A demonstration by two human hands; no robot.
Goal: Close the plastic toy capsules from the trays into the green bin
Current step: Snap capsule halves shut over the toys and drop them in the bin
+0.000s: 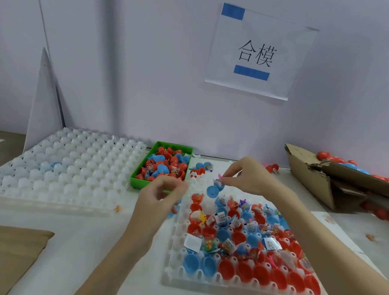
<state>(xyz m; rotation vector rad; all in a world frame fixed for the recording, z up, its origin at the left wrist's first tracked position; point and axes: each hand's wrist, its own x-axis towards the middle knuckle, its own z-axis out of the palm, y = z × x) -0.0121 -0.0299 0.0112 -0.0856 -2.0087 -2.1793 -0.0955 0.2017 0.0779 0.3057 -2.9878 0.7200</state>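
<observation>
Above the far end of the filled tray (240, 245), the right hand (250, 178) pinches a small wrapped toy packet (217, 182) between thumb and fingertips, holding it just over a blue capsule half (214, 191) that sits tilted at the tray's far edge, probably so the packet can be tucked inside before the shell is snapped shut. The left hand (162, 195) hovers over the tray's far left corner with its fingers curled; something blue shows beneath it, but whether its grip holds a capsule half I cannot tell.

The tray lies at the near right of the surface (78, 242), its cups holding open red and blue halves, many with packets and labels poking up, so most of the work seems left to do. The green bin (143, 183) stands just beyond the left hand, near the middle of the far edge, within easy reach for dropping finished pieces; it already holds a heap of red and blue capsules. An empty white tray (65, 164) lies to the far left, beside the bin.
</observation>
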